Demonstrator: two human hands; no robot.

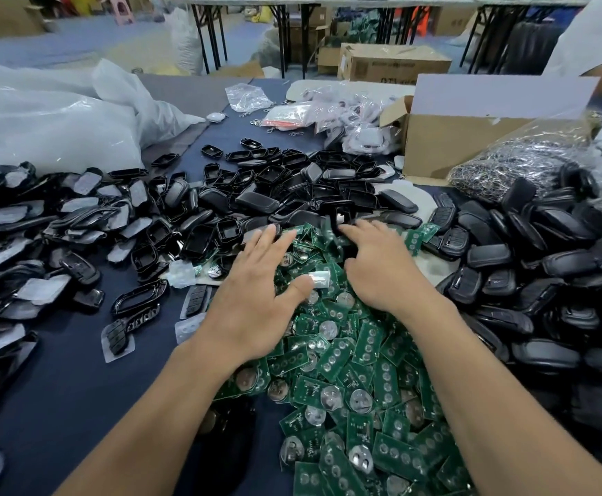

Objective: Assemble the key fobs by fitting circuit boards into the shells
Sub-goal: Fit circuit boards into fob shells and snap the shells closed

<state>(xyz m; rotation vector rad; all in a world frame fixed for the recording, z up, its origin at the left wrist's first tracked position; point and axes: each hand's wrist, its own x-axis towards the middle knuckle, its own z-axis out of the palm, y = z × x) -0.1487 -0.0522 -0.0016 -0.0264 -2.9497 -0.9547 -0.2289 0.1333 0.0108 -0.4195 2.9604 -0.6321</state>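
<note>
- I see the left hand [256, 295] spread flat and released, palm down, fingers straight, over the far end of the heap of green rectangular circuit boards with round silver battery clips [346, 388].
- Its thumb lies against a small clear plastic piece [320, 279] on top of that heap.
- The right hand [374, 270] sits palm down on the heap's far end, just right of the left hand, fingers lightly bent.
- Its fingertips [348, 229] reach a glossy black open shell frame [340, 211] standing on edge at the heap's far rim; I cannot tell whether the hand grips it.
- Empty black plastic shell halves [274, 184] lie scattered just beyond the heap.
- Closed matte black fob casings [543, 281] are piled to the right of the heap.
- Black trim pieces with grey film [42, 216] are stacked well left of it.
- A brown cardboard box [446, 141] stands beyond the heap, to the right.
- Everything rests on the dark blue bench [77, 370].
</note>
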